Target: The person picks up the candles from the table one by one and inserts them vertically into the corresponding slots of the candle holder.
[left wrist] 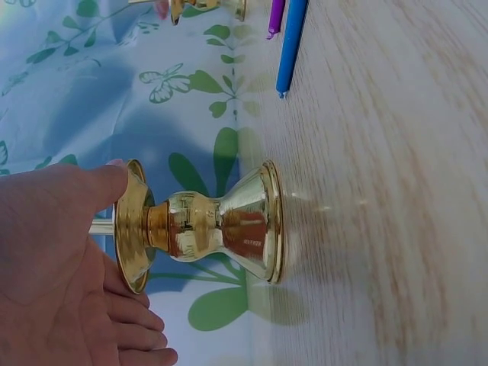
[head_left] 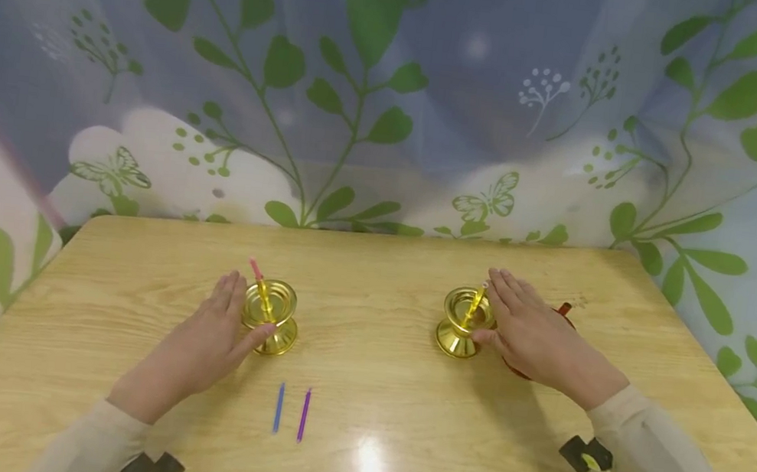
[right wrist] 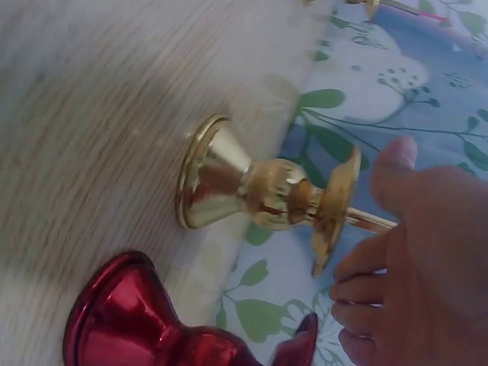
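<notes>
On the left of the table stands a gold candle holder bearing a slim candle with a pink top. My left hand is beside its cup, fingers straight along the far side and thumb at the rim, as the left wrist view shows. A second gold candle holder stands to the right, with a yellowish candle leaning in it. Beside that cup is my right hand, its fingers extended and its thumb near the rim. Both holders' bases rest on the table.
A glossy red candle holder stands mostly hidden beneath my right hand in the head view. Blue and purple candles lie side by side on the wooden table. A leaf-patterned curtain hangs behind the table.
</notes>
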The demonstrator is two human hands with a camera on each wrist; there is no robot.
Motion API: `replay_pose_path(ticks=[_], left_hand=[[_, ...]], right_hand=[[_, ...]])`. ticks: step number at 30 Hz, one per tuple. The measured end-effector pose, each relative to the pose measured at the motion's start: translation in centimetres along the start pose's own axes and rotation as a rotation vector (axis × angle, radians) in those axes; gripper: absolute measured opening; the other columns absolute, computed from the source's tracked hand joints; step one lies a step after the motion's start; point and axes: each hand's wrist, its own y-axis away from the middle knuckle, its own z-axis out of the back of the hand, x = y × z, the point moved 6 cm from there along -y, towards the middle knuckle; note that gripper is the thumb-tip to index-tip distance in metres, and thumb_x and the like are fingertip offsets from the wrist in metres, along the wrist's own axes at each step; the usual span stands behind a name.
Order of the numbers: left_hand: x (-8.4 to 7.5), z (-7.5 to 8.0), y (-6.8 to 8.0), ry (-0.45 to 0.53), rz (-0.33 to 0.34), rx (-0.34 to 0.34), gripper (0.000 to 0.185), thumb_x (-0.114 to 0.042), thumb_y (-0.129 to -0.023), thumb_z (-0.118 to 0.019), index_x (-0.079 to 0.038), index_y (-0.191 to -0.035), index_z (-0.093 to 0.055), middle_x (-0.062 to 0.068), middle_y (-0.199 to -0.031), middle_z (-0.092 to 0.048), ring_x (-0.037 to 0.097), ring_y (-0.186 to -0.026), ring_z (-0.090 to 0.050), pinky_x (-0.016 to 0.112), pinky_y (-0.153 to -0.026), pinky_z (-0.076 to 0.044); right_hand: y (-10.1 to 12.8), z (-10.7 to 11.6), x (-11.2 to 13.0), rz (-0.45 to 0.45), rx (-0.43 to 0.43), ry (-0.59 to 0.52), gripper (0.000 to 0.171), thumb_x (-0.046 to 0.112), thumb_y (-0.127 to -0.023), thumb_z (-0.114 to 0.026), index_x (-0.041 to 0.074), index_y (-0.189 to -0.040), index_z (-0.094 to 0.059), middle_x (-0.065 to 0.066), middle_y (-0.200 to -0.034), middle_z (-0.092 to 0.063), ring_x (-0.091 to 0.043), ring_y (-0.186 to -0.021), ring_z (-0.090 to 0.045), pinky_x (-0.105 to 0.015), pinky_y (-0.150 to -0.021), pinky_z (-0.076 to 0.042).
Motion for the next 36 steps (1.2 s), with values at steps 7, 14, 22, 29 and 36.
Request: replay_pose_path(ticks=[7, 14, 22, 29, 36], left_hand=[[0.0, 0.0, -0.1, -0.003, -0.009, -0.011, 0.091, -0.057, -0.1, -0.032, 0.018, -0.146, -0.008, 0.039, -0.151, -0.008, 0.05, -0.141, -0.009, 0.06, -0.109, -0.02], [0.1, 0.0, 0.0, 0.001, -0.003, -0.01, 0.091, -0.056, -0.1, -0.033, 0.018, -0.146, -0.008, 0.039, -0.151, -0.008, 0.05, -0.14, -0.009, 0.06, -0.109, -0.02], [-0.1, 0.0, 0.0, 0.006, -0.015, -0.018, 0.089, -0.055, -0.101, -0.033, 0.019, -0.145, -0.008, 0.039, -0.15, -0.008, 0.051, -0.14, -0.01, 0.06, -0.109, -0.021], [0.1, 0.1, 0.1, 0.01, -0.009, -0.016, 0.089, -0.055, -0.101, -0.033, 0.019, -0.145, -0.008, 0.039, -0.151, -0.008, 0.05, -0.141, -0.01, 0.06, -0.109, -0.021], [0.1, 0.0, 0.1, 0.038, -0.019, -0.026, 0.087, -0.051, -0.102, -0.036, 0.019, -0.145, -0.007, 0.04, -0.15, -0.009, 0.051, -0.139, -0.015, 0.059, -0.108, -0.025]], right_hand=[[-1.6, -0.9, -1.0, -0.02, 0.129, 0.028, 0.076, 0.047, -0.1, -0.045, -0.016, -0.141, -0.033, -0.032, -0.152, -0.021, -0.045, -0.142, -0.017, -0.053, -0.115, -0.014], [-1.6, -1.0, -1.3, -0.011, 0.127, 0.012, 0.076, 0.048, -0.1, -0.043, -0.015, -0.141, -0.033, -0.032, -0.15, -0.025, -0.045, -0.142, -0.014, -0.055, -0.115, -0.012], [-0.6, -1.3, -0.8, 0.002, 0.077, -0.006, 0.073, 0.044, -0.101, -0.045, -0.014, -0.143, -0.032, -0.031, -0.152, -0.023, -0.044, -0.142, -0.017, -0.055, -0.114, -0.017], [-0.4, -1.6, -0.6, -0.014, 0.03, -0.052, 0.072, 0.044, -0.102, -0.043, -0.014, -0.143, -0.031, -0.031, -0.152, -0.021, -0.044, -0.142, -0.017, -0.055, -0.114, -0.017], [-0.6, -2.1, -0.6, -0.032, 0.019, -0.024, 0.074, 0.046, -0.103, -0.038, -0.014, -0.145, -0.025, -0.029, -0.156, -0.012, -0.042, -0.144, -0.01, -0.051, -0.117, -0.008]])
